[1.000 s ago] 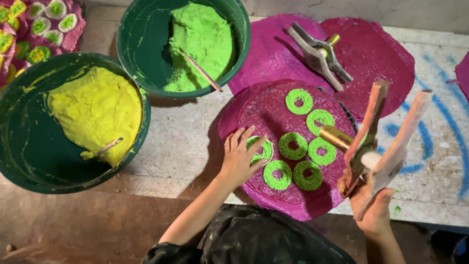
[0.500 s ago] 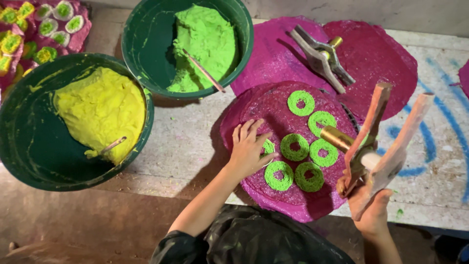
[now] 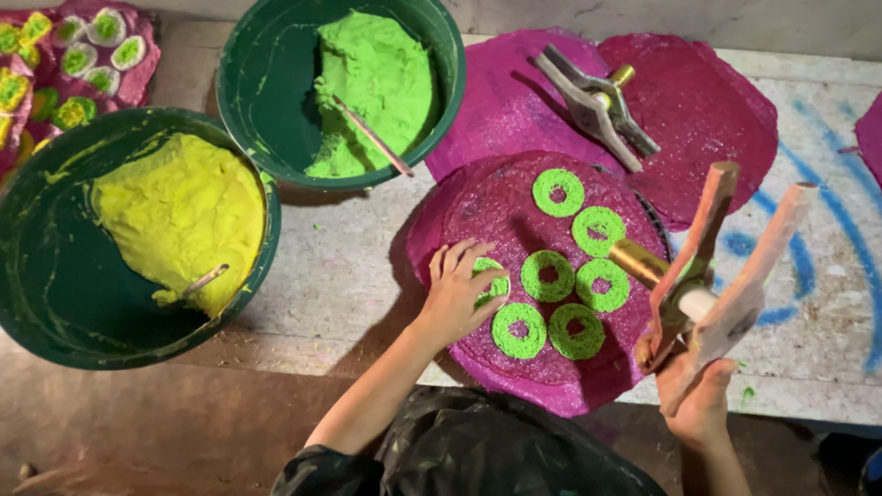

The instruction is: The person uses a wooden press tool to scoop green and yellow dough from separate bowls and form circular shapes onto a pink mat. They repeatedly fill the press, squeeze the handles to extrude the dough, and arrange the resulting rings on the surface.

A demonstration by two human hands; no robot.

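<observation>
Far left, at the edge: a magenta mat [image 3: 138, 83] w/ finished yellow-and-green pieces [image 3: 78, 60], parked out of my way so they don't get bumped. Next, the big green tub of yellow dough [image 3: 179, 216], a stick [image 3: 204, 279] lying in it, then the 2nd tub of green dough [image 3: 372, 78] w/ its own stick [image 3: 372, 136]. Both sit close on my left, I'd say so I can scoop w/o stretching.

Centre: my left hand [image 3: 455, 294] lies flat, fingers spread, on the round magenta mat [image 3: 478, 207] right in front of me. Not gripping anything; fingertips rest on the nearest green dough ring [image 3: 491, 280], prob. to steady or press it. The other six rings [image 3: 551, 276] sit in a loose cluster just right of that hand, apart from each other so they don't stick together.

Behind, two more magenta mats [image 3: 707, 110], overlapping, w/ a spare metal hand press [image 3: 597, 106] laid across them, idle.

Right: my right hand [image 3: 703, 400] is closed round the lower end of the wooden-handled press [image 3: 717, 266]. Its two handles stand apart in a V, brass barrel [image 3: 638, 262] pointing down-left at the rings, held above the mat's right edge, not touching it. So the rings lie between my two hands.
</observation>
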